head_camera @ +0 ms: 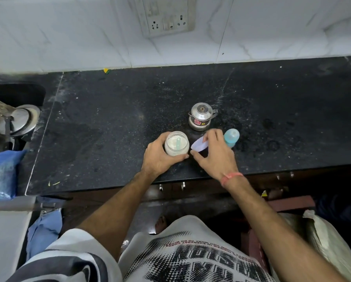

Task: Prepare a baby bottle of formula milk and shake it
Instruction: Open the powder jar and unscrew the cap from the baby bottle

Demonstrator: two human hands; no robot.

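the open jar of white powder [176, 146] stands near the front edge of the black desk [109, 127], a pale green scoop [178, 143] sticking up in the powder. the left hand [160, 157] is wrapped around the jar. just right of the jar, the right hand [215, 155] pinches a white lid [199, 145], tilted, between thumb and fingers. the blue baby bottle [231, 137] stands behind that hand, right of the jar. a small steel pot [201, 119] sits beyond the jar.
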